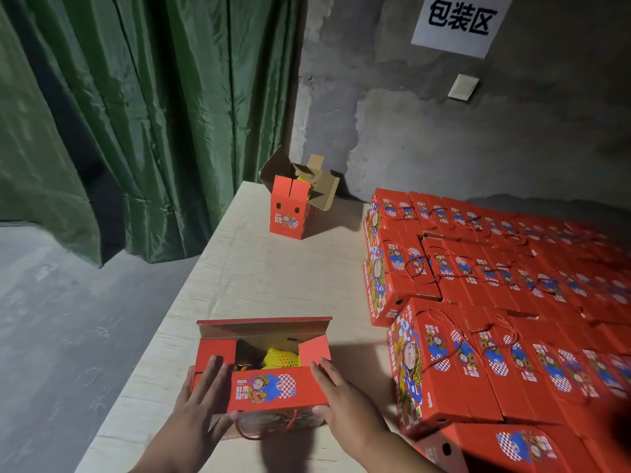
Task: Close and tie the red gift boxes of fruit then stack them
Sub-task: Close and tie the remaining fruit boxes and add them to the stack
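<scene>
1. The left hand (201, 401) lies flat on the left end of the open box (263, 370). Its fingers are straight and point to 12 o'clock. Its thumb sits under the front flap (273, 387).
2. The right hand (345, 401) is flat too, with straight fingers. It presses on the right end of the box, and the thumb touches the front flap's low corner. Neither hand grips anything.
3. The box sits between the two hands, near the front edge of the table (259, 274). Its long side runs from 9 o'clock to 3 o'clock. Both hands are just as near to it.
4. The top is not shut yet. The back flap (264, 327) stands up at 12 o'clock. Yellow fruit (281, 358) shows in the gap.
5. A red cord (259, 428) hangs at the front, at 6 o'clock, not tied.
6. I think the next move is to fold the back flap toward the person, so it meets the front flap.
7. At 3 o'clock is the big stack (478, 336) of shut boxes, very near the right hand.
8. At 12 o'clock, far off, stands another open box (290, 213). The table between has lots of room.
9. At 9 o'clock the table edge is close, so the box should not slide that way.
</scene>
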`<action>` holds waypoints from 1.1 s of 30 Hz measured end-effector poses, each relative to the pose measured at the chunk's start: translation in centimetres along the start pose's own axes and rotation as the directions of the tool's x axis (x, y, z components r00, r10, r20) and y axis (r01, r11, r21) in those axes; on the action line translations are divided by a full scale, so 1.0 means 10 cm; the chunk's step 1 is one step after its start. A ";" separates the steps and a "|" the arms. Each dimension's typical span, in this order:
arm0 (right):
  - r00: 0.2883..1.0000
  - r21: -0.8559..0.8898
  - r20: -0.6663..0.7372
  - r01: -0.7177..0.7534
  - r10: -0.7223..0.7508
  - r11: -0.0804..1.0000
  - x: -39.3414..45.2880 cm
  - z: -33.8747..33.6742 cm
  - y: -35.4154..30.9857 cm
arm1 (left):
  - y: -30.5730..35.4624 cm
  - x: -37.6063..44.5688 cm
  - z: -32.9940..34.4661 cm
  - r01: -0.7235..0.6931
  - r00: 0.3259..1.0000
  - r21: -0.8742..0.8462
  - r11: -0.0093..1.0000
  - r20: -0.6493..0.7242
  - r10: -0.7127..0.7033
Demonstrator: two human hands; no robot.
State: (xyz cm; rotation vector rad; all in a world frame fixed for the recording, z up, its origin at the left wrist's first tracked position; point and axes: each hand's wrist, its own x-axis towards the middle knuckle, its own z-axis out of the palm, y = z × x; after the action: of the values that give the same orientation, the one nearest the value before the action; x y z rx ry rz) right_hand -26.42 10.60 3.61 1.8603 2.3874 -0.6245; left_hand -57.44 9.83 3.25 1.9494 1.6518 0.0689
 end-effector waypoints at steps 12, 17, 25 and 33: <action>1.000 0.016 0.003 0.005 -0.005 1.000 -0.09 -0.03 0.02 | 0.07 -0.03 -0.02 -0.086 0.996 -0.040 0.996 -0.041 0.084; 1.000 0.061 0.000 -0.006 0.006 0.998 -0.21 -0.02 0.15 | 0.13 0.02 0.06 -0.144 0.989 -0.009 0.990 -0.042 0.143; 0.998 0.154 -0.013 -0.057 0.060 0.986 -0.40 0.01 0.36 | 0.31 0.10 0.16 -0.196 0.980 0.050 0.979 -0.006 0.197; 0.994 0.152 -0.034 -0.093 0.099 0.984 -0.47 0.06 0.37 | 0.41 0.09 0.14 -0.192 0.981 0.102 0.976 0.026 0.190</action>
State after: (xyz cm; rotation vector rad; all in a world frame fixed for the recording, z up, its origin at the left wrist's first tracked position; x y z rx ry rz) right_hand -21.78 6.77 3.36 2.0531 2.3176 -0.7853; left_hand -53.06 9.84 3.61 2.1784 1.4796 0.0415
